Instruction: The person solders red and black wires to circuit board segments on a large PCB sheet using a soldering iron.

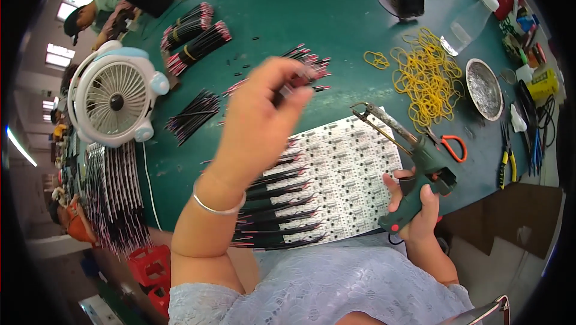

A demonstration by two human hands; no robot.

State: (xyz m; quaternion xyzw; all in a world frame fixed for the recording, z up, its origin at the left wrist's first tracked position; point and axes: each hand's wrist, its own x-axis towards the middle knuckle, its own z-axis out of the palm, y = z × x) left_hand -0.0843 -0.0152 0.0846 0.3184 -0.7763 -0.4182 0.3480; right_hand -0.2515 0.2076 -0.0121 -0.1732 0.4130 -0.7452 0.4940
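My right hand (414, 211) is wrapped around the handle of a green soldering gun (423, 175), its metal tip pointing up and left above a white circuit board panel (348, 169). My left hand (264, 109) reaches over a loose pile of black wires with red ends (315, 64). Its thumb and fingers are curled together in a pinch; a dark, reddish bit shows between them, too blurred to name. Along the panel's left side, several black wires (282, 226) lie in rows. My left forearm hides part of them.
A white fan (117, 103) stands at the left, with wired strips (114, 193) hanging nearby. Wire bundles (198, 46) lie farther back. To the right are yellow rubber bands (426, 79), a metal bowl (484, 89), orange-handled scissors (453, 148), pliers (508, 163) and a plastic bottle (471, 25).
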